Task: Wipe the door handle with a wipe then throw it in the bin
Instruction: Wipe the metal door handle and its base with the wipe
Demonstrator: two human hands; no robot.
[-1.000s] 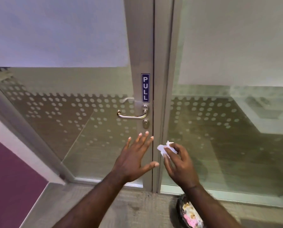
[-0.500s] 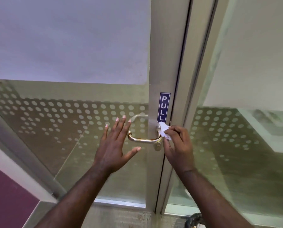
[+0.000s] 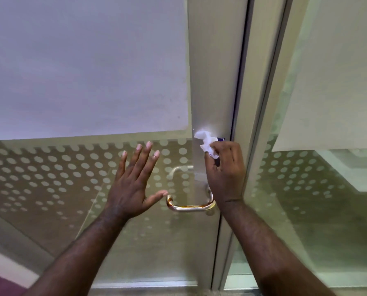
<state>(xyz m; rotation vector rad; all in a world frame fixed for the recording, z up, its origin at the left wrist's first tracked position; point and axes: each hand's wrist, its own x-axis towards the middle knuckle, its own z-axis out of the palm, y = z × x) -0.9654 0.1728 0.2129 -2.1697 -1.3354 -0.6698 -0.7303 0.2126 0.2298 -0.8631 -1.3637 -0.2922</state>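
A silver lever door handle (image 3: pixel 189 207) with brownish smears sticks out of the metal door frame (image 3: pixel 212 82). My right hand (image 3: pixel 225 174) pinches a crumpled white wipe (image 3: pixel 207 144) against the frame, above the handle's base; it covers the handle's pivot and most of the blue PULL sign. My left hand (image 3: pixel 133 184) is spread flat with fingers apart on the dotted glass pane (image 3: pixel 50 178), its thumb just left of the handle's free end. No bin is in view.
A second glass panel (image 3: pixel 317 189) with frosted dots stands to the right of the frame. Frosted film covers the upper glass on both sides. A strip of floor (image 3: pixel 157 292) shows at the bottom edge.
The view has moved closer to the door. My right hand has lifted the wipe from the handle's base up onto the frame. My left hand has settled beside the handle's end.
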